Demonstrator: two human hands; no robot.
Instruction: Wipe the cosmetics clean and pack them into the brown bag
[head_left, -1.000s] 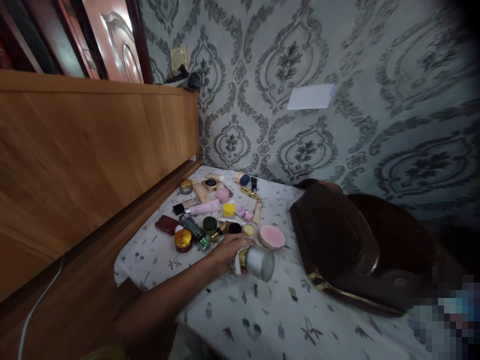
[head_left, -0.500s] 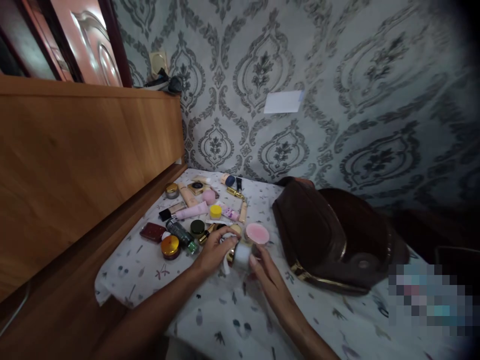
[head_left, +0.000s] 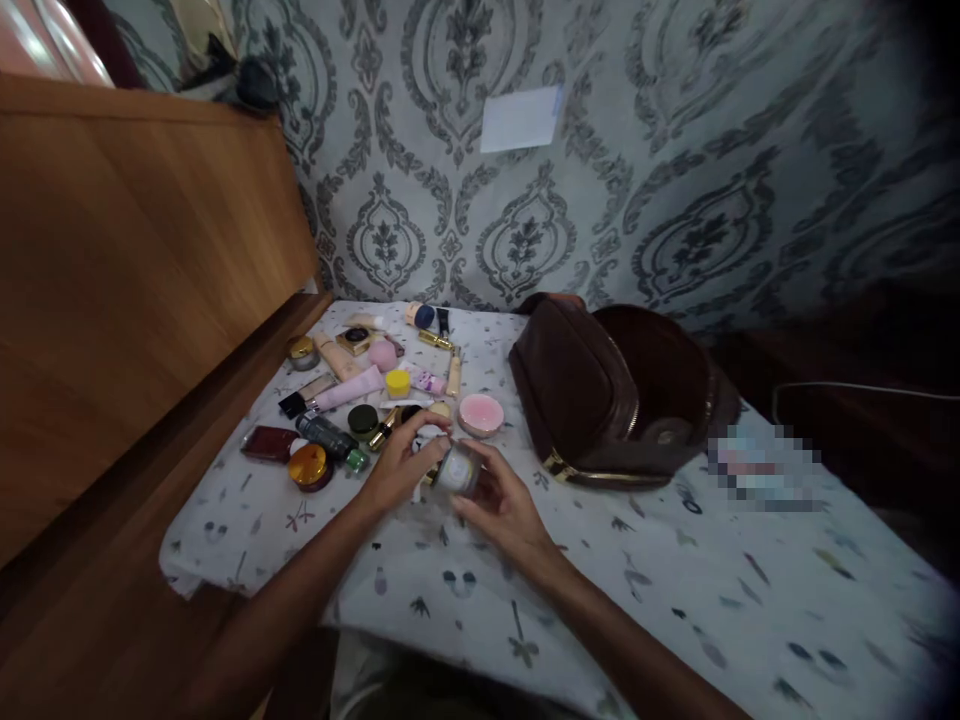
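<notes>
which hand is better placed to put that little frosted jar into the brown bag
Right, probably. The right hand grips the frosted jar on the side nearer the brown bag; the left hand holds its far side, beside the scattered cosmetics.

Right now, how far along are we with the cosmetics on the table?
Done: nothing looks packed; the brown bag lies open beside the pile. In hand: left hand and right hand share a grip on a small frosted jar. Left: the pink compact, gold-lidded jar and scattered tubes.

jar [head_left: 457, 468]: half hidden by fingers [head_left: 420, 455] | patch by bag [head_left: 615, 395]: pixelated | labels: unreadable
</notes>
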